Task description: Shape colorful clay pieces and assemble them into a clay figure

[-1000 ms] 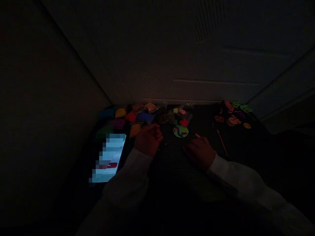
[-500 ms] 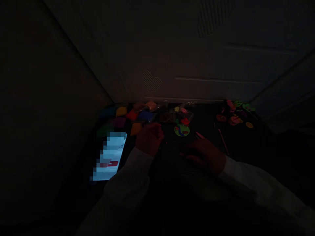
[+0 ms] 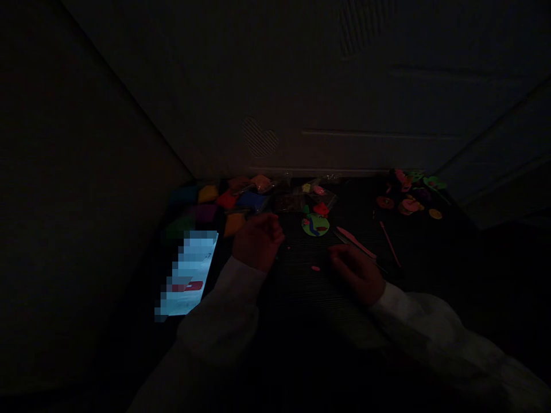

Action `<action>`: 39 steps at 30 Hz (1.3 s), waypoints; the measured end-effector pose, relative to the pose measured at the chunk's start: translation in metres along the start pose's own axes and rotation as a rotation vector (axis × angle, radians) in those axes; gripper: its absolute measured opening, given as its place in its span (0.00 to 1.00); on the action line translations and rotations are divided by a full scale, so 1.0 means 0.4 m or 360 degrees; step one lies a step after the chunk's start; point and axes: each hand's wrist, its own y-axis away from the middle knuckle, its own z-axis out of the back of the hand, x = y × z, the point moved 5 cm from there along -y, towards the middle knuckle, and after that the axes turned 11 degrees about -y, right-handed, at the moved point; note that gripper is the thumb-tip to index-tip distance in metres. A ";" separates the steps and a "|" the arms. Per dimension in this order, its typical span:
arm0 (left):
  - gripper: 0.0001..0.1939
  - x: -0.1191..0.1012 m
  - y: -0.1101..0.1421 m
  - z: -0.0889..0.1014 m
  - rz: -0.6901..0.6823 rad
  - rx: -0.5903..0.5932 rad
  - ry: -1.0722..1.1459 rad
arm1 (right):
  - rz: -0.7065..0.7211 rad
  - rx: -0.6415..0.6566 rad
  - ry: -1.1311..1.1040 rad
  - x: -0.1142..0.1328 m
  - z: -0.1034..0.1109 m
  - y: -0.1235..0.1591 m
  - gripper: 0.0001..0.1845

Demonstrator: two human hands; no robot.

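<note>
My left hand (image 3: 258,244) is curled above the dark ribbed mat (image 3: 310,287), its fingertips close together just below the clay packets. Whether it pinches something tiny is too dim to tell. My right hand (image 3: 357,272) rests low on the mat with its fingers loosely closed. Just beyond them lies a pink modelling knife (image 3: 356,242), with a thin dark tool alongside. A small pink clay bit (image 3: 315,268) sits left of my right fingertips. Between my hands and further forward is a green clay disc (image 3: 315,225) with blue and red strips.
Several bags of coloured clay (image 3: 245,201) line the far edge of the mat. Clay figures (image 3: 408,198) and a pink stick (image 3: 390,244) lie at the right. A lit, pixelated screen (image 3: 189,275) is at the left, and a white door stands behind.
My right hand has drawn back towards me, uncovering the pink knife and a small pink bit on the mat. My left hand has barely moved. The scene has shifted slightly in view.
</note>
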 end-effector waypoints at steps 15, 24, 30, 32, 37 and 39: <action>0.07 -0.005 -0.002 0.001 -0.0022 -0.0004 0.0009 | 0.0521 0.0778 0.1256 0.056 -0.032 0.023 0.29; 0.08 -0.001 -0.003 0.004 0.0030 -0.0023 0.0008 | 0.0436 0.0857 0.1266 0.057 -0.037 0.026 0.31; 0.08 -0.004 -0.006 0.006 -0.0029 -0.0025 0.0012 | 0.0535 0.0973 0.1218 0.067 -0.046 0.033 0.33; 0.08 -0.003 -0.008 0.006 -0.0009 -0.0012 0.0004 | 0.0497 0.0956 0.1216 0.065 -0.045 0.032 0.33; 0.09 -0.005 -0.009 0.011 -0.0010 -0.0033 0.0001 | 0.0500 0.0928 0.1230 0.060 -0.054 0.034 0.35; 0.09 -0.006 -0.009 0.012 -0.0009 -0.0036 0.0008 | 0.0543 0.0956 0.1234 0.062 -0.061 0.036 0.34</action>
